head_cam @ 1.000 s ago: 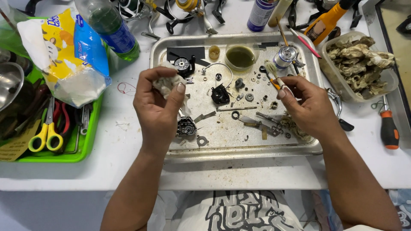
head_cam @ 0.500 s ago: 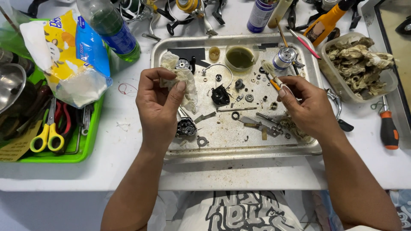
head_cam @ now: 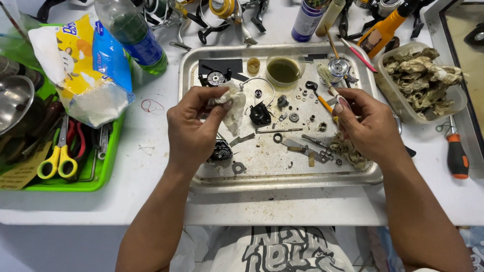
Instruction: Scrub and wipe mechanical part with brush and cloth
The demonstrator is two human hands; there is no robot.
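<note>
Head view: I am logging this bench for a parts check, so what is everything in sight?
metal tray: one, silver, centre, strewn with small dark parts
white rag: one, in the left hand
small brush: one, orange handle, at the right hand
green tray: one, left
scissors: one, yellow handles, in the green tray
plastic bottle: one, green, top left
snack bag: one, yellow and blue, left
clear tub: one, holds soiled rags, right
screwdriver: one, orange and black, far right
left hand: pinching the rag
right hand: on the brush

Silver metal tray; white rag; green bin at left; yellow-handled scissors; green bottle, blue label; orange-black screwdriver at right
</note>
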